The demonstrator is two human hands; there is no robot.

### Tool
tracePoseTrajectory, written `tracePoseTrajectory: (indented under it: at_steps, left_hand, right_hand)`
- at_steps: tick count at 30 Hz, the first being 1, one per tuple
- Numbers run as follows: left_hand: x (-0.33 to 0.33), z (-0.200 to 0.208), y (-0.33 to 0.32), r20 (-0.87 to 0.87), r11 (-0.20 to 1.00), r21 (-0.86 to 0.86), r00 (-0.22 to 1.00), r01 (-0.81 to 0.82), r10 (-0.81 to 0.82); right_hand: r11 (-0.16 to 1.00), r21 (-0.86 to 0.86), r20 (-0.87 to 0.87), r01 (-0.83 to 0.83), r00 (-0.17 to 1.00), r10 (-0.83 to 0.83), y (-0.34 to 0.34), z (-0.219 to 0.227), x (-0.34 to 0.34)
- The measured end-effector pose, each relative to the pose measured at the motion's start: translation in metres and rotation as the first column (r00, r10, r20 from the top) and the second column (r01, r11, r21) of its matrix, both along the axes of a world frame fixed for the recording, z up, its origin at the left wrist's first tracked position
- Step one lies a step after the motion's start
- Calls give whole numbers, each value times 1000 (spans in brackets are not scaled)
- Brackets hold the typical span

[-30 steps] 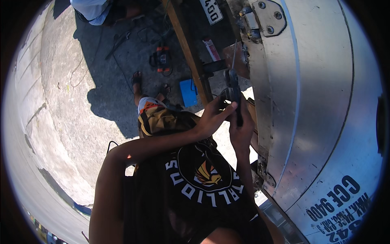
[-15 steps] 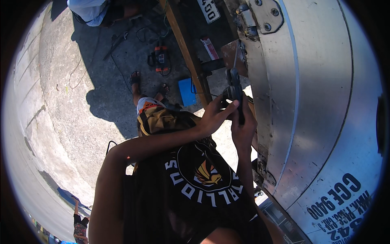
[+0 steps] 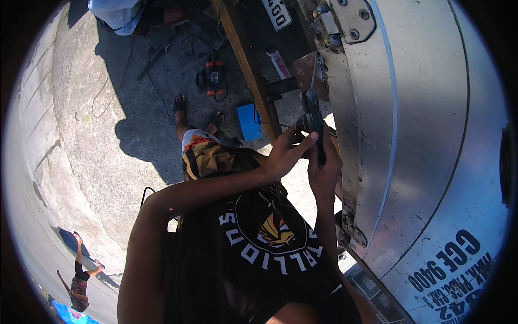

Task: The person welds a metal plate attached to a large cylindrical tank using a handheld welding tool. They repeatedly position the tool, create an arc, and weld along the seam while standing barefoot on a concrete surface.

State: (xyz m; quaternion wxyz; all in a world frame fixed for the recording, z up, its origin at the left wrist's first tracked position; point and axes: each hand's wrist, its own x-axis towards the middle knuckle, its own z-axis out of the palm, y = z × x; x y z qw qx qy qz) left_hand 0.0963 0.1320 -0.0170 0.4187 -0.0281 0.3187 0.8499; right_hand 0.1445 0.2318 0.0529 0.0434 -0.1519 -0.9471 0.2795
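Observation:
Both my hands are closed around a dark two-jawed tool [image 3: 312, 114] that looks like a welding electrode holder. My left hand [image 3: 290, 154] grips it from the left side, its thumb laid across toward the handle. My right hand [image 3: 325, 168] wraps the lower handle, close to the metal panel. A thin rod [image 3: 313, 80] shows just beyond the jaws, in front of a rusty plate. How it is seated in the jaws is too small to tell. My fingers hide part of the tool.
A large metal vehicle panel [image 3: 415, 108] rises on the right, with a bolted hinge [image 3: 353, 21]. A brown beam [image 3: 243, 59] runs by my left hand. An orange-black machine [image 3: 214, 78], cables and a blue box [image 3: 249, 122] lie beyond. One person [image 3: 116, 16] crouches far left; another [image 3: 80, 283] walks lower left.
The person at the lower left has moved further into view along the pavement. My hands and the tool stay almost still.

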Motion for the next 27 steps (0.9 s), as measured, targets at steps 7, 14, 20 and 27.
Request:
tracePoseTrajectory:
  at_steps: [7, 14, 20, 27]
  left_hand:
    - [-1, 0, -6, -61, 998, -26, 997, 50, -51]
    - [8, -1, -1, 50, 997, 51, 997, -56, 54]
    - [13, 0, -4, -77, 997, 37, 995, -61, 64]
    - [9, 2, -8, 82, 995, 54, 994, -81, 77]
  right_hand:
    - [819, -529, 87, 221, 975, -207, 7, 6, 2]
    - [947, 268, 53, -177, 984, 169, 9, 3, -1]
    - [773, -587, 126, 242, 970, -208, 7, 6, 1]
    - [984, 4, 50, -176, 983, 176, 1, -2, -6]
